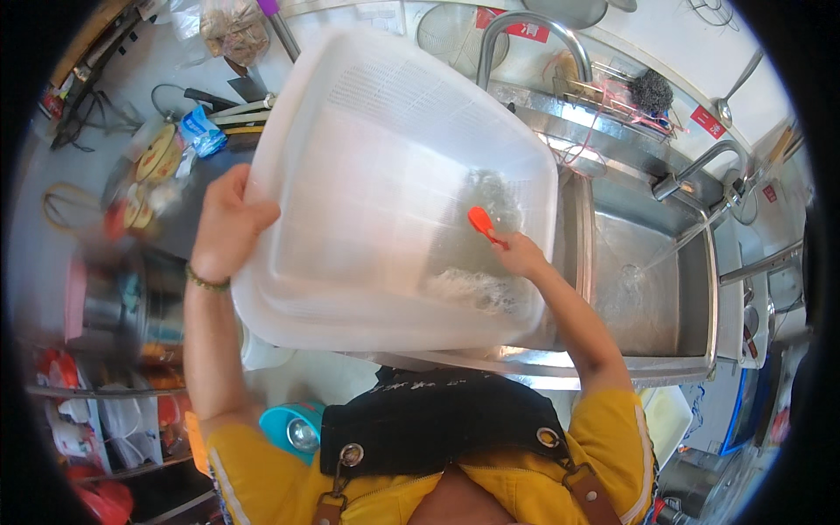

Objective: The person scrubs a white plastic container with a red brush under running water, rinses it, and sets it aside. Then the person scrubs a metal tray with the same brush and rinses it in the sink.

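My left hand [233, 226] grips the rim of a large white plastic basket [367, 223] with perforated sides, the thumb hooked over its left edge. The basket is tilted, its right end low over a sink basin. My right hand [522, 254] is inside the basket and holds a small red-orange plastic tool [481, 220], maybe a brush or scoop; which one I cannot tell. Greyish water with white froth [476, 289] shows at the basket's right end, near that hand.
To the right, water runs from a faucet [699, 161] into a stainless steel sink basin [636, 275]. A curved faucet [489, 49] stands behind the basket. Above the sinks sits a wire rack with a steel scouring pad [651, 90]. A turquoise bucket [275, 420] is below, left of the black apron.
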